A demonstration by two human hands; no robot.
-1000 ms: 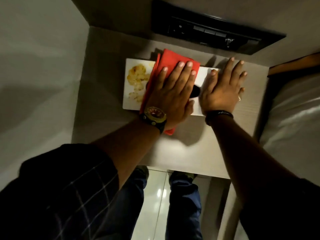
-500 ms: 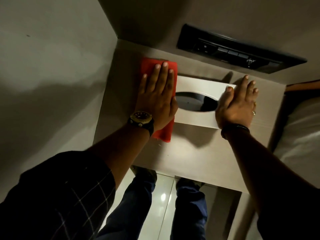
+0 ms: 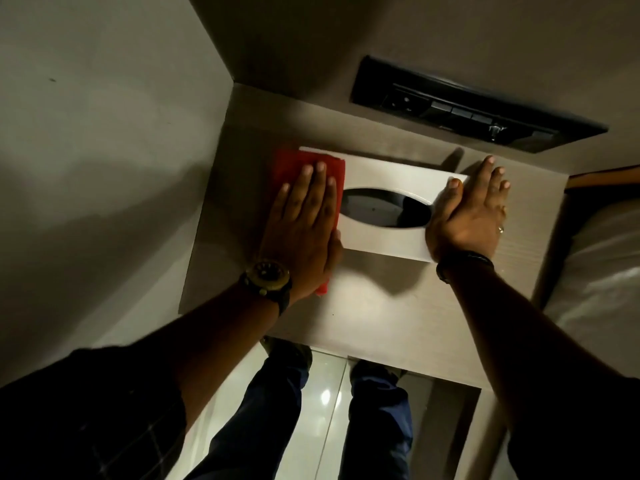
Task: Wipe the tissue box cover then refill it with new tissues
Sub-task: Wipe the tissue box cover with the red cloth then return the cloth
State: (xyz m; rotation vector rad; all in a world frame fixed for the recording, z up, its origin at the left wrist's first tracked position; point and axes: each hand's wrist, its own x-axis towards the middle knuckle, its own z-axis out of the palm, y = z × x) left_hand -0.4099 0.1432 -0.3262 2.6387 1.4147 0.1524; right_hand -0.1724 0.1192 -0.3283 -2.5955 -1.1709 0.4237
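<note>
tissue box cover: white, oval opening on top, set flat on a wooden bedside table near the back wall. red cloth: laid over the cover's left end, pressed down by the left hand, whose fingers are held straight and close together. right hand: fingers straight, laid flat against the cover's right end, thumb resting on the top edge. wristwatch worn on the left wrist; dark band on the right. black switch panel recessed in the wall behind.
</note>
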